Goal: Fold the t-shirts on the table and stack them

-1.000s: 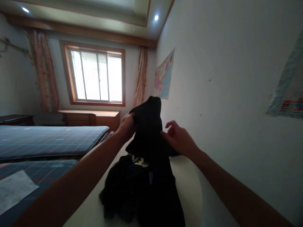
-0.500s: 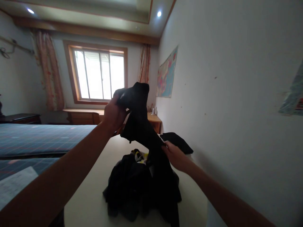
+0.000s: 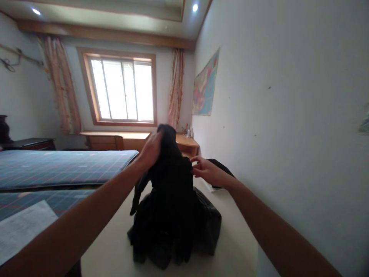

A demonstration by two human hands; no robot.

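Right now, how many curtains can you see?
2: the pink curtain left of the window, and the narrower curtain right of it. More could hang out of view.

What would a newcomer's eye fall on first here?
Probably the black cloth in the middle, its top held up by the left grip, with the right grip at its right-hand edge. Next would likely come the glaring window, up and left of it, then the colourful map on the right-hand wall.

Black garment (image 3: 173, 177) in left hand (image 3: 151, 149)
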